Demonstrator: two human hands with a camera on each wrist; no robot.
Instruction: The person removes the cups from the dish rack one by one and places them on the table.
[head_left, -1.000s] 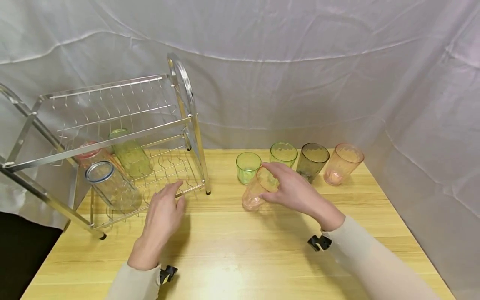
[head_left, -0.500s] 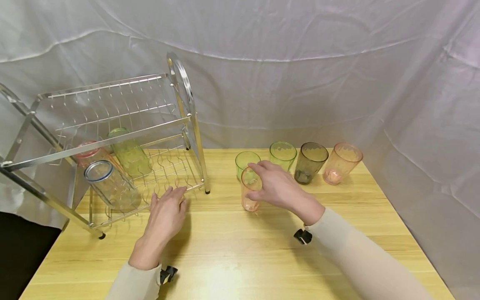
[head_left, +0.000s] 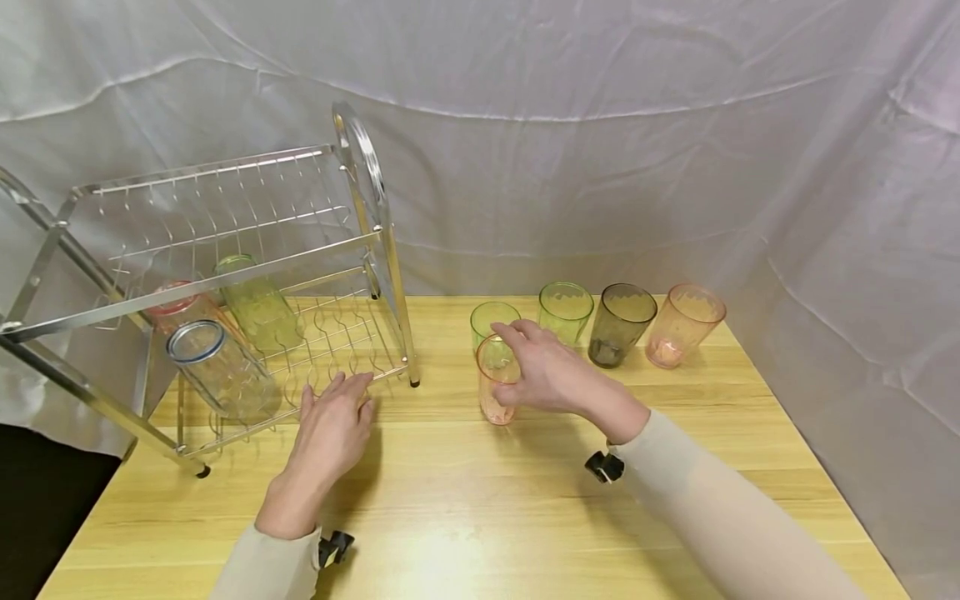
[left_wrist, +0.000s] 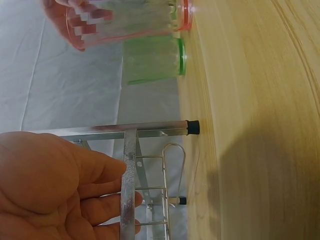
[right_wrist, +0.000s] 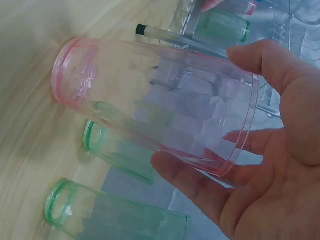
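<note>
My right hand grips a clear pink glass near its rim, thumb on one side and fingers on the other. In the right wrist view this pink glass has its base close to the wood. Just behind it stands a short green glass, partly covered by the hand. My left hand rests its extended fingers at the lower front rail of the metal dish rack. From the left wrist, the fingers pass behind the flat rail, with the thumb at its near edge.
On the rack's lower tier lean a blue-rimmed clear glass, a red glass and a yellow-green glass. To the right stand another green glass, a grey glass and a second pink glass. A grey curtain hangs behind the table.
The right hand has moved left, and the pink glass has gone from a slant to nearly upright. The left hand's fingers have spread and shifted slightly at the rack's rail.
</note>
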